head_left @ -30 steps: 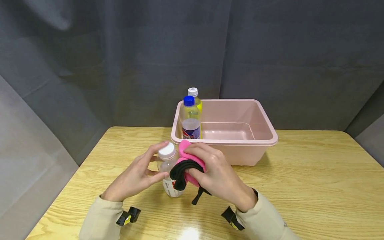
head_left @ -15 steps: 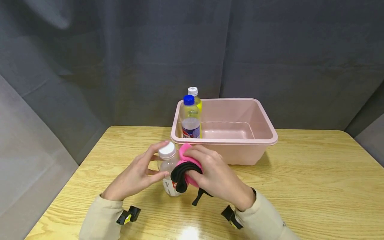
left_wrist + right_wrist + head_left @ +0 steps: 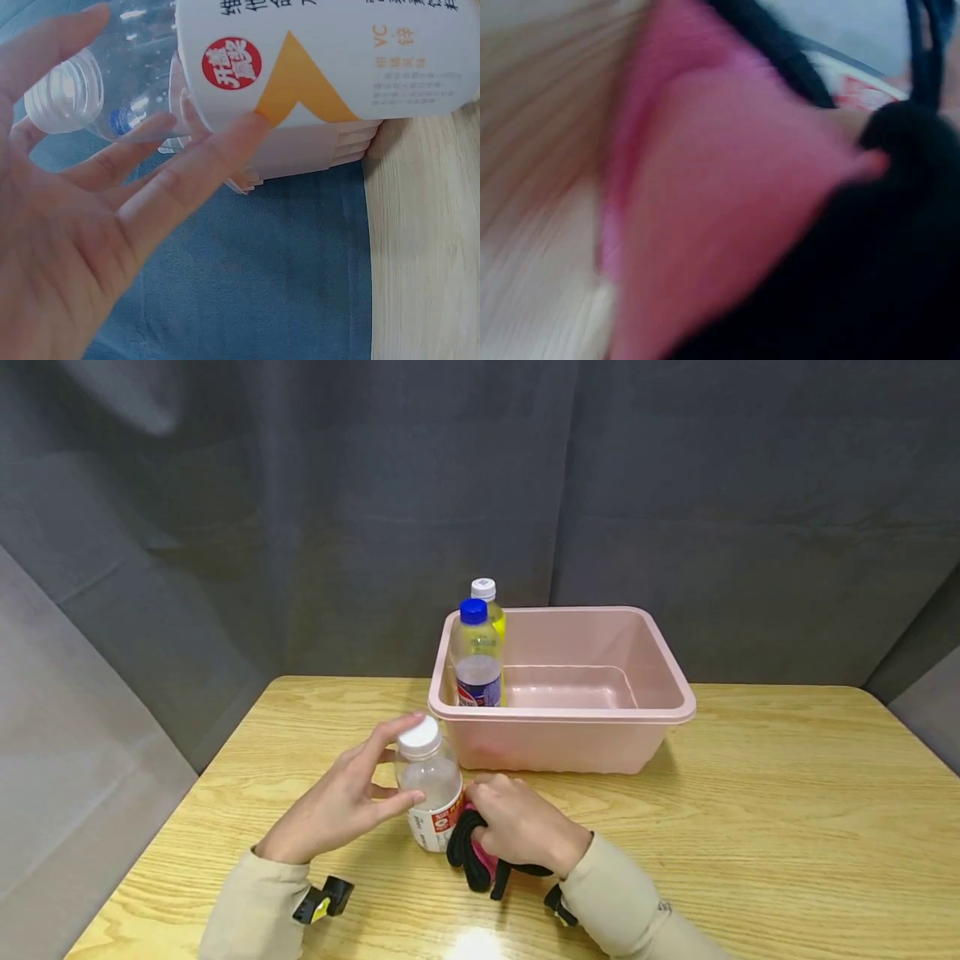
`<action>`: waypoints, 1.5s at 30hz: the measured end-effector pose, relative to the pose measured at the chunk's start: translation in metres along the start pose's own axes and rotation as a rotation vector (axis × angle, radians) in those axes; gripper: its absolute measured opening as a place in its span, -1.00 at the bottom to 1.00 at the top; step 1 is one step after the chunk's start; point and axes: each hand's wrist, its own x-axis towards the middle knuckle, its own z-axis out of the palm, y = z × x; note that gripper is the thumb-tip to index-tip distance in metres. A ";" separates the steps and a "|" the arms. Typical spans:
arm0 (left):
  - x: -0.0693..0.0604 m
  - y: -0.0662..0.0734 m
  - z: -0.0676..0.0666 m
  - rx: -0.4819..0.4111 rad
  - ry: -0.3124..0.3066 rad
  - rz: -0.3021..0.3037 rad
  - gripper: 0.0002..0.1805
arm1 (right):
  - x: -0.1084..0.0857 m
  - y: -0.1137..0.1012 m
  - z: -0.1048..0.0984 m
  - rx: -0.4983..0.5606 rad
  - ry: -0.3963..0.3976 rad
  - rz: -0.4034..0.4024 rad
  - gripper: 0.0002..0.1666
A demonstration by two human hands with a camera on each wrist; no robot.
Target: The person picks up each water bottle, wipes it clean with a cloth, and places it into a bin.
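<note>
A clear plastic bottle (image 3: 435, 785) with a white cap and a white, red-marked label stands upright on the wooden table. My left hand (image 3: 345, 802) holds it from the left, one finger on the cap and the thumb against its side. In the left wrist view the bottle (image 3: 315, 67) shows a white label with an orange chevron. My right hand (image 3: 525, 827) grips a bunched pink and black cloth (image 3: 468, 852) low beside the bottle, by its base at the right. The right wrist view is blurred; the cloth (image 3: 855, 277) fills much of it.
Just behind the hands stands a pink plastic basin (image 3: 562, 743). Inside its left end are a blue-capped bottle (image 3: 477, 672) and a white-capped bottle (image 3: 483, 589) with yellow on it. A dark curtain (image 3: 420, 510) hangs behind the table (image 3: 787, 810).
My right hand has moved down with the cloth, from the bottle's upper side to near its base, so more of the label shows. The left hand and the bottle stay in place.
</note>
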 end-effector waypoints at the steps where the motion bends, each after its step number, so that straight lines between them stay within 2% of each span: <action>1: 0.000 0.000 0.000 0.002 -0.001 0.000 -0.14 | 0.000 0.000 0.001 0.001 -0.004 0.006 -0.75; 11: 0.000 0.000 0.001 -0.009 -0.004 -0.004 -0.15 | -0.001 0.001 -0.001 0.009 0.018 -0.027 -0.71; 14: -0.001 0.000 0.001 -0.017 -0.003 -0.008 -0.15 | -0.004 0.000 -0.005 0.030 0.058 -0.046 -0.71; 17: -0.001 0.001 0.001 -0.012 -0.003 -0.016 -0.15 | -0.007 -0.005 -0.014 0.044 0.128 -0.062 -0.69; 21: 0.000 0.001 0.001 -0.002 -0.004 -0.019 -0.15 | -0.012 -0.014 -0.030 0.066 0.272 -0.086 -0.67; 26: 0.000 0.000 0.001 -0.001 0.000 -0.011 -0.15 | -0.016 -0.023 -0.042 0.153 0.494 -0.188 -0.60; 30: -0.001 0.000 0.001 -0.014 0.000 -0.014 -0.15 | -0.017 -0.026 -0.044 0.195 0.584 -0.258 -0.57; 35: -0.001 0.000 0.001 -0.020 -0.001 -0.018 -0.15 | -0.017 -0.028 -0.045 0.179 0.584 -0.260 -0.57; 45: -0.001 0.000 0.001 -0.007 0.008 -0.018 -0.15 | -0.014 -0.025 -0.038 0.049 0.422 -0.164 -0.67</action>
